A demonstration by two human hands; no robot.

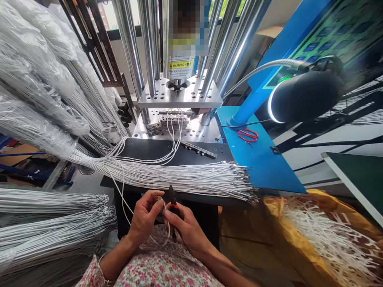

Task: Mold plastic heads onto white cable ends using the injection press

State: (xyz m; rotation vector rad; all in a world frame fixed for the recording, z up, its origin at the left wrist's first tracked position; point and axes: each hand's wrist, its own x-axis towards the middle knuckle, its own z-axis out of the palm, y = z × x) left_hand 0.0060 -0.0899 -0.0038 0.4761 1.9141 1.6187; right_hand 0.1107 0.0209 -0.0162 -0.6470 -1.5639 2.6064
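Note:
My left hand (146, 213) is closed, thumb and fingers pinching the end of a white cable (168, 227) that loops down between my hands. My right hand (185, 225) is wrapped round dark pliers (172, 196) with a bit of red on the handle, their jaws pointing up and away. Both hands are close together in front of my body, just below the table's near edge. Beyond them a thick bundle of white cables (179, 175) lies across the black table, its metal-tipped ends at the right. A few cables run up into a fixture (175, 119) under the press.
A steel press plate (179, 97) on shiny columns stands above the fixture. Red-handled scissors (247, 135) lie on the blue surface (263, 159). A lamp (305, 97) hangs at the right. A yellow sack (272, 211) holds white scraps. Plastic-wrapped cable bundles (38, 79) hang at the left.

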